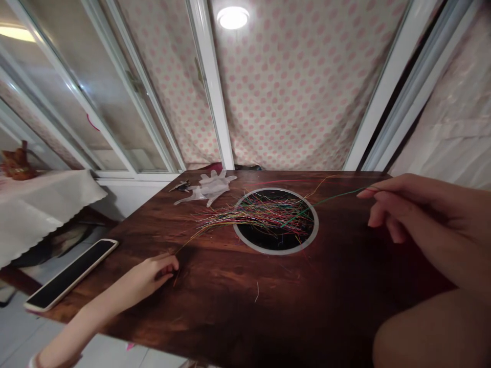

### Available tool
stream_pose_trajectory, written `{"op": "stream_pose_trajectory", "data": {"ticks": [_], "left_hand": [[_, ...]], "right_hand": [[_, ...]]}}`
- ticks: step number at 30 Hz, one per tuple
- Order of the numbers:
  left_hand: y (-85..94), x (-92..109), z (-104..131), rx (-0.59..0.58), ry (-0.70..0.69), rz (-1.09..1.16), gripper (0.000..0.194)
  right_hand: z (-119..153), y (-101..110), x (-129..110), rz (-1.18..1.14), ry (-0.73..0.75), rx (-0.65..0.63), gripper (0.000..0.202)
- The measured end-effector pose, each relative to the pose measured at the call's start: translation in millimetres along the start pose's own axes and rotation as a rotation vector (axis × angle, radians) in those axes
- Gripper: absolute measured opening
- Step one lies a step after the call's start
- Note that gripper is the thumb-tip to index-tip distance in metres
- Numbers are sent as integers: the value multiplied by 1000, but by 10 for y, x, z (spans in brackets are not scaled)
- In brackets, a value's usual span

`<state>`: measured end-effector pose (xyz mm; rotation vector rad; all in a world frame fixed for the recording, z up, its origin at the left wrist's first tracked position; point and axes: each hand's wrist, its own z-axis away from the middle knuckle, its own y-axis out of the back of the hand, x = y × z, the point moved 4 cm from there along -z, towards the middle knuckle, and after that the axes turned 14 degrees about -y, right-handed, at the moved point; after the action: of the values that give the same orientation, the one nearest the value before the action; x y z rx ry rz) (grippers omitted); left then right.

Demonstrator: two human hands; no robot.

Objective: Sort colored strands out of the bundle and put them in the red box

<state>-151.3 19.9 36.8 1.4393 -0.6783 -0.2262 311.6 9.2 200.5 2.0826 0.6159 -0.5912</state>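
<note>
A heap of thin coloured wires (264, 212) lies across a round black inset with a pale rim (315, 225) in the dark wooden table (230, 296). Most strands run sideways, and their left ends reach past the rim. At the left, my left hand (163, 268) is closed on a thin yellow wire (187, 241) that leads into the heap. A short orange piece shows below its fingers. My right hand (410, 207) pinches one end of a green wire (337, 195) above the table's right side. That wire stretches from the fingertips to the heap.
A clear plastic glove (210, 186) lies behind the heap, beside small dark metal items (180, 186). A phone (72, 275) rests at the left edge. One loose pale wire (257, 292) lies nearer me. Sliding doors and a dotted curtain (299, 87) stand behind the table.
</note>
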Motion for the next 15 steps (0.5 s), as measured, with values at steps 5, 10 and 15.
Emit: {"op": "stream_pose_trajectory", "data": {"ticks": [5, 10, 15], "left_hand": [[-77, 160, -173, 62, -23, 40, 9], [381, 809, -509, 343, -144, -1, 8], [1031, 1761, -922, 815, -468, -124, 20]], "right_hand": [[0, -13, -43, 39, 40, -75, 15], [-20, -102, -153, 86, 69, -89, 20], [-81, -419, -255, 181, 149, -147, 17]]}}
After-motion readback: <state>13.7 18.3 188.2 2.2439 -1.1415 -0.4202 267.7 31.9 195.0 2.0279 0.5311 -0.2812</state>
